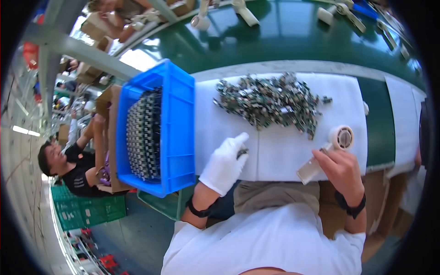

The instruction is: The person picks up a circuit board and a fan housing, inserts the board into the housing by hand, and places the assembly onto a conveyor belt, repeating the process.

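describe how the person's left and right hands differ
The left hand wears a white glove; the right hand is bare. The left hand holds a small dark part; the right hand grips a larger white device with a round head and handle. Both have black bands at the wrist.

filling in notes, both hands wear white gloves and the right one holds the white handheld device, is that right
Not quite: only the left hand wears a white glove; the right hand is bare, as the head view shows. It does hold the white handheld device.
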A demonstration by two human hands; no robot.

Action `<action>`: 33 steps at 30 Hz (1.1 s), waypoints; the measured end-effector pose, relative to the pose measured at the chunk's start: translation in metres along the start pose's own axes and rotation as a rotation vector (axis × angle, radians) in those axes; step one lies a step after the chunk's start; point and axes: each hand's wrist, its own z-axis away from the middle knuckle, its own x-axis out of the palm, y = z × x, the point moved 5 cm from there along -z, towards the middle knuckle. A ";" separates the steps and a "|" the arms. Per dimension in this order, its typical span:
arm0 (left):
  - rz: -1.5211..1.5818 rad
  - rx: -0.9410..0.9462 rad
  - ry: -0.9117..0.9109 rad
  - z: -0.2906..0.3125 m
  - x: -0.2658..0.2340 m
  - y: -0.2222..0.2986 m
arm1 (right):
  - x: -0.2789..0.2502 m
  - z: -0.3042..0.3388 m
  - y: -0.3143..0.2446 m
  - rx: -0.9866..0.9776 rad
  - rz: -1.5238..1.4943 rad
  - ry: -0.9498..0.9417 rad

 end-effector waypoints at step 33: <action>0.749 -0.230 -0.154 -0.026 0.110 0.074 | 0.021 0.022 0.017 0.420 -0.486 0.334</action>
